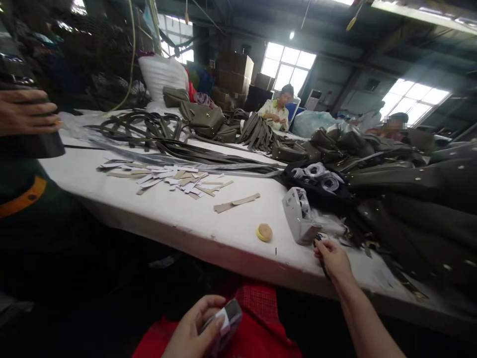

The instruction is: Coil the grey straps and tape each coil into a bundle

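My left hand (201,325) is closed around a small dark grey bundle (234,312) with a white band across it, above the red cloth on my lap. What the bundle is made of is hard to make out. At the table's front edge my right hand (333,258) pinches a thin black thing (324,268), which hangs down past the edge; its kind does not show. Just beyond those fingers stands a white box-like device (294,216), perhaps a tape dispenser. To its left lies a round yellow-and-tan roll (264,232).
Cut paper and tan strips (179,179) lie across the white table (164,209). Behind them are long dark straps (179,146). Dark green bags (417,179) pile up at right, near white coils (330,181). A person's hand (26,114) holds something dark at left; another person (278,109) sits opposite.
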Available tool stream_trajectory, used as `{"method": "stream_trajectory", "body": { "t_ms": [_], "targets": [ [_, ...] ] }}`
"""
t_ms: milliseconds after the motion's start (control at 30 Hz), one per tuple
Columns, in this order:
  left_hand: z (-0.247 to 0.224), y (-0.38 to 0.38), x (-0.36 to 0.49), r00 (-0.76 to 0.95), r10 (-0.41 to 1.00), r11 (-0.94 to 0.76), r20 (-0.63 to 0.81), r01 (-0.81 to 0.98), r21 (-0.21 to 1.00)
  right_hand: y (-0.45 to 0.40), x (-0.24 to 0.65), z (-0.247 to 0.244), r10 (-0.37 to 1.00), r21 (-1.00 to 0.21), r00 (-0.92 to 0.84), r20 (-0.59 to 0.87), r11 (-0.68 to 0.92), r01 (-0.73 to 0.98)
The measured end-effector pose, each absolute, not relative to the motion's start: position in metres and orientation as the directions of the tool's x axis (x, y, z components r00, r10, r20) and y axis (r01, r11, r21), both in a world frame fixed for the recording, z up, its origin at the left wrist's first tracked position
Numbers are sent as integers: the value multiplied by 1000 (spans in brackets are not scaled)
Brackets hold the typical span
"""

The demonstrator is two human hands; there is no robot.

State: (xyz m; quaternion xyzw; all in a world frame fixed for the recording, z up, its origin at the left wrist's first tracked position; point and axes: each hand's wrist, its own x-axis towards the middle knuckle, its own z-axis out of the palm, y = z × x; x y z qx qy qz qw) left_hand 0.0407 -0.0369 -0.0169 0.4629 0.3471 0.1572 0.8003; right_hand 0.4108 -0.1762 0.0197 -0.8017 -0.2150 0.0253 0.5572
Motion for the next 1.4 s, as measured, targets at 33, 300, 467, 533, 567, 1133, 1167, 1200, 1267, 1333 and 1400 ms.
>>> {"method": "stream_trajectory", "body": {
  "t_ms": [33,300,467,533,567,1133,1167,1200,1267,1333,1400],
  "targets": [
    [-15,-35,41,707,575,516,-411,76,853,-179,402,20,378,-907,910,168,-302,293],
    [-4,-37,53,581,746,360,-325,57,931,-140,255,57,859,-962,506,-75,-196,190],
    [1,-39,43,521,802,366,-292,-42,930,-114,184,47,960,-979,191,-203,-206,-6],
    [5,-39,38,490,822,373,-291,-77,925,-109,173,38,962,-975,163,-221,-219,-31],
    [7,-38,35,478,828,380,-294,-93,920,-106,170,34,960,-974,166,-227,-225,-32],
    [-3,-36,31,436,862,331,-257,-102,938,-98,165,4,910,-946,275,-310,-324,3],
    [-2,-36,31,409,880,296,-243,-70,953,-99,164,4,920,-948,243,-308,-318,4],
    [1,-37,30,381,898,253,-220,-37,967,-101,164,5,928,-949,211,-308,-315,2],
    [7,-40,27,347,927,145,-140,12,989,-105,163,7,928,-942,170,-331,-334,-8],
    [14,-45,24,345,939,-25,3,61,998,-108,164,8,906,-920,171,-386,-391,-8],
    [17,-48,22,356,916,-242,186,118,963,-108,168,5,878,-893,213,-430,-448,45]
  ]
}}
